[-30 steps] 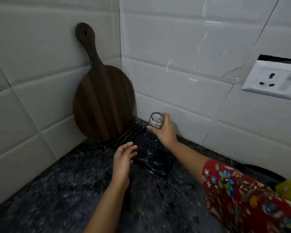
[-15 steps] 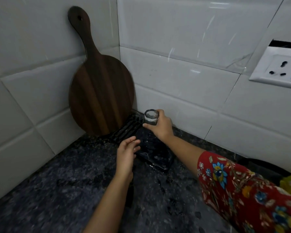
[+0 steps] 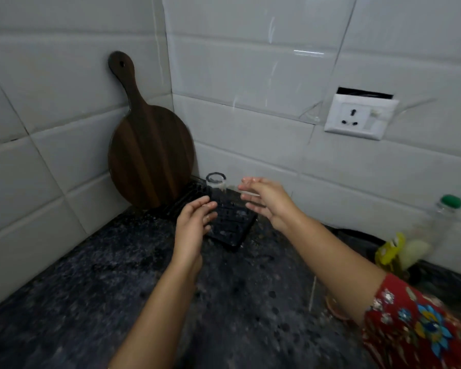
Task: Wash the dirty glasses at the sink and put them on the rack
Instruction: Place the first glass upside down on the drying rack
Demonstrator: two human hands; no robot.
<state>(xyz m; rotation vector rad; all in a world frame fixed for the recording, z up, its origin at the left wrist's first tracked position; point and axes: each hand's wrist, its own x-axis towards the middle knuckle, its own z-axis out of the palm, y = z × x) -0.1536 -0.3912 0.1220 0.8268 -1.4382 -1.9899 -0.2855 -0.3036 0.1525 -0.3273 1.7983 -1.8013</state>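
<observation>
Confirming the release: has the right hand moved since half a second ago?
Yes. The right hand has come off the glass and drawn back rightward, open, while the glass stands on the rack.

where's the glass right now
In the head view the glass stands left of centre at the far end of the black rack, between the wooden board and the right hand.

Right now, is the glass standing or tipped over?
Standing: the glass is vertical on the rack, round end on top, left hand and right hand off it. Mouth up or down: cannot tell.
</observation>
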